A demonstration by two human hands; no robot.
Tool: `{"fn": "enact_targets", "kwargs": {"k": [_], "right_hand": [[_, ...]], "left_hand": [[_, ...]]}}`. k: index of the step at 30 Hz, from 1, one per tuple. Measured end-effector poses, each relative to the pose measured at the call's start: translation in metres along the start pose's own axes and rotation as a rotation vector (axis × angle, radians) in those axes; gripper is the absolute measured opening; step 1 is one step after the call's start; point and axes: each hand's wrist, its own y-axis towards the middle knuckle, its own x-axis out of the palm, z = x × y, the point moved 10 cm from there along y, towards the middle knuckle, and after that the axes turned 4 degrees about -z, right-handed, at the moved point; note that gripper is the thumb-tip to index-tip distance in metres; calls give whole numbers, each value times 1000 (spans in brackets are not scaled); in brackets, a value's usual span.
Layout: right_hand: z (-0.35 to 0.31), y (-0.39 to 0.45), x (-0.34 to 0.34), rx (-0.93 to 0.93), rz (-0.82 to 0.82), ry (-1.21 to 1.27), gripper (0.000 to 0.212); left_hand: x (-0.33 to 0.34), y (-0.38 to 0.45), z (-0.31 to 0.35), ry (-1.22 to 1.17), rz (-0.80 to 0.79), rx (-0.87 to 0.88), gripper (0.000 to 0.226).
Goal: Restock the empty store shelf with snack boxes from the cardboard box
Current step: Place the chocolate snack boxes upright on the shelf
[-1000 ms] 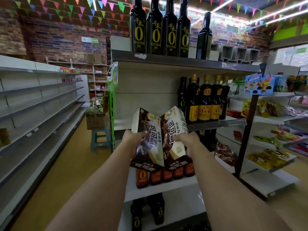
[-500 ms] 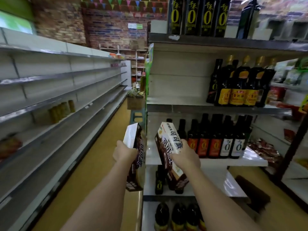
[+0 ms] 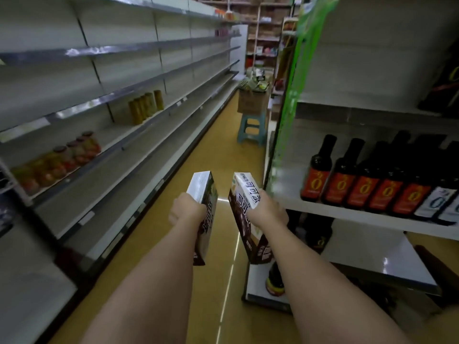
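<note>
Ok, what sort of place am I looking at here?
Most likely a small grocery shop aisle: long metal shelving, mostly bare, on the left, rows of dark sauce bottles on the right, and a cardboard box of stock on a stool down the aisle.

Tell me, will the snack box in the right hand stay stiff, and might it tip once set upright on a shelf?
The snack box probably stays stiff: its edges look straight under the right hand. It seems light, since one hand carries it. Tall and narrow, it may tip if nudged.
</note>
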Motion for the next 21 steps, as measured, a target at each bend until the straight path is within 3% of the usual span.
{"fn": "enact_targets", "kwargs": {"k": [13, 21], "right_hand": [[-134, 146, 83, 107, -35, 8, 57], [-188, 230, 108, 102, -42, -11, 61]], "left_hand": [[-22, 204, -29, -28, -104, -85, 37], [-23, 305, -11, -64, -74, -115, 35]]}}
